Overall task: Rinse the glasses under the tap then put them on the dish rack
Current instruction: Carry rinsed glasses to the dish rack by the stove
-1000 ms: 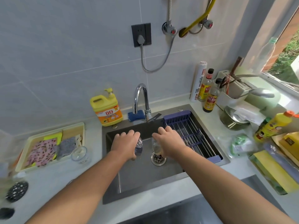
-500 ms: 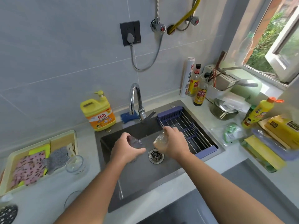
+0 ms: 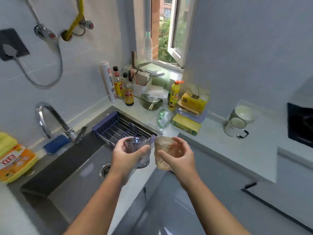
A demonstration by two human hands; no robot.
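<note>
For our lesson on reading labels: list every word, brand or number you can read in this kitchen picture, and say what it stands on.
Nothing reads for certain.
Jug: large characters on red, blurred and cut by the edge.
Roll: print too blurred.
Sauce bottles: labels too small.
Yellow bottle: label too blurred.
Tissue pack: dark label, unreadable.

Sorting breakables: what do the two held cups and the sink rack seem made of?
Purplish cup: see-through, ribbed, probably glass. Amber cup: likewise clear and patterned, probably glass. Dish rack: shiny rods, likely steel, in a matte purple frame, apparently plastic.
</note>
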